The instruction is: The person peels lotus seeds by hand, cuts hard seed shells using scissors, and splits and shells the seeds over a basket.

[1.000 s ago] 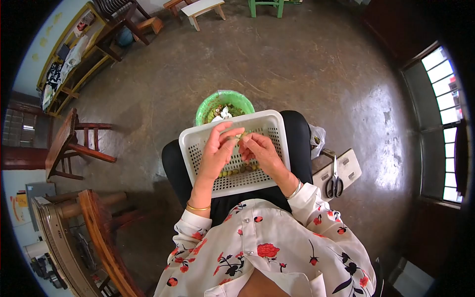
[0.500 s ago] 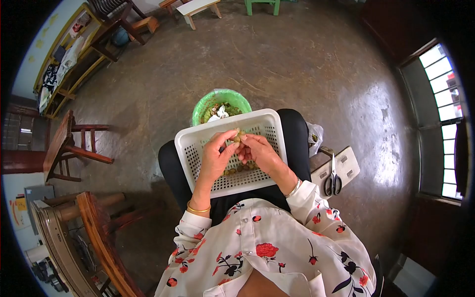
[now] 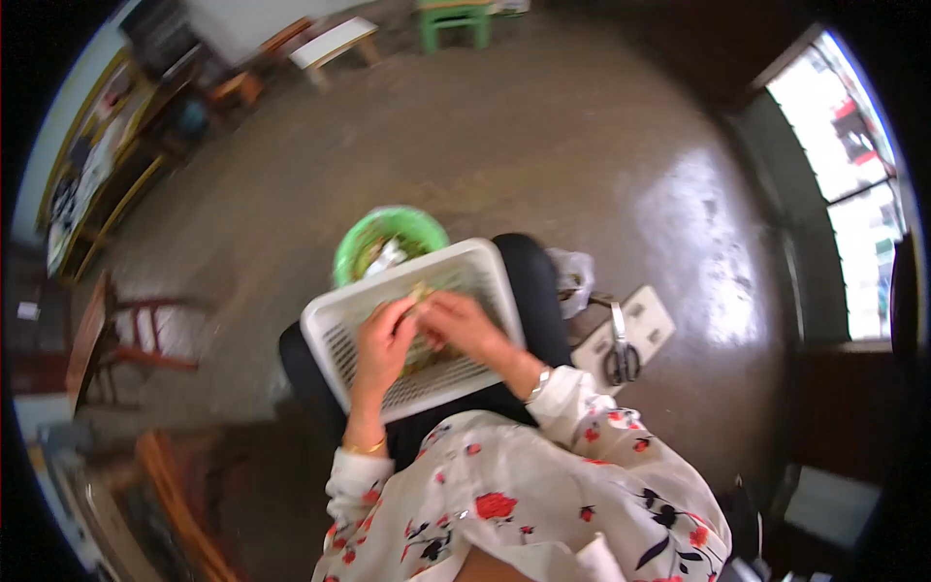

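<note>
On my lap rests a white perforated plastic basket (image 3: 493, 278), tilted a little, with small yellowish-brown pieces in its bottom, partly covered by my hands. Above it my left hand (image 3: 380, 341) and my right hand (image 3: 462, 322) meet, fingertips closed on a small pale yellow-green piece (image 3: 420, 291). Blur hides its exact kind; it looks like a bit of fruit or vegetable. Just beyond the basket stands a green-lined bin (image 3: 429, 227) with greenish and brown scraps and a crumpled white piece (image 3: 387, 258) in it.
Black-handled scissors (image 3: 621, 357) lie on a low pale stool (image 3: 648, 320) at my right. A white plastic bag (image 3: 572, 275) stands near my right knee. Wooden chairs (image 3: 97, 335) are on the left, with a white bench (image 3: 335, 44) and a green stool (image 3: 454, 21) farther off.
The head view has turned and blurred, so the basket and bin appear farther left and lower. Both hands stay together at the small piece over the basket.
</note>
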A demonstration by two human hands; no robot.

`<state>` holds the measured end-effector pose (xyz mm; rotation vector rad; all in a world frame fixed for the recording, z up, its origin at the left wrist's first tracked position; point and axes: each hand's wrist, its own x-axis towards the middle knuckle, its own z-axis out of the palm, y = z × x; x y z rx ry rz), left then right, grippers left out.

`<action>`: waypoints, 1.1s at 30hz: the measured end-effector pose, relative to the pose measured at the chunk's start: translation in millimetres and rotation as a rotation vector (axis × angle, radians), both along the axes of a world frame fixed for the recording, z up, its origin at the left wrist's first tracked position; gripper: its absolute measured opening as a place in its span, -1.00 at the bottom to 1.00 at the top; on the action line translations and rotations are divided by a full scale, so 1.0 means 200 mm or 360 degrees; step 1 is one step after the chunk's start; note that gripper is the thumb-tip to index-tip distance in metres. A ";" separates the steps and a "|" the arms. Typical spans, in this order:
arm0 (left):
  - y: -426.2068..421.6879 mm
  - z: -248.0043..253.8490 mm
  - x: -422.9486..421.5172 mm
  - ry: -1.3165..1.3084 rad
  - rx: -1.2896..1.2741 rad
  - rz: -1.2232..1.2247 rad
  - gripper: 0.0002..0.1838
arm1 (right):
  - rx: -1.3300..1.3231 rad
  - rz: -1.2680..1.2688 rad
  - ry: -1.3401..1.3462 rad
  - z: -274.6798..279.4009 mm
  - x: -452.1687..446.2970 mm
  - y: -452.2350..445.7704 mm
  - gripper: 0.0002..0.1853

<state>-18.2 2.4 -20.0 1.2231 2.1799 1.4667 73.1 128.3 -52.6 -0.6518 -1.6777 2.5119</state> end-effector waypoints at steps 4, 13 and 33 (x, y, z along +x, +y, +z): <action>0.00 -0.06 0.02 -0.0116 -0.0067 -0.0112 -0.65 | -0.0027 0.0048 0.0060 0.02 -0.01 -0.01 -0.65; 0.00 -0.04 0.03 -0.0405 0.0018 0.0012 -0.81 | -0.0118 0.0122 0.0056 -0.03 -0.01 -0.01 -0.55; -0.01 -0.05 0.02 -0.0249 -0.0037 -0.0042 -0.79 | -0.0349 0.0080 0.0064 -0.01 -0.01 0.01 -0.52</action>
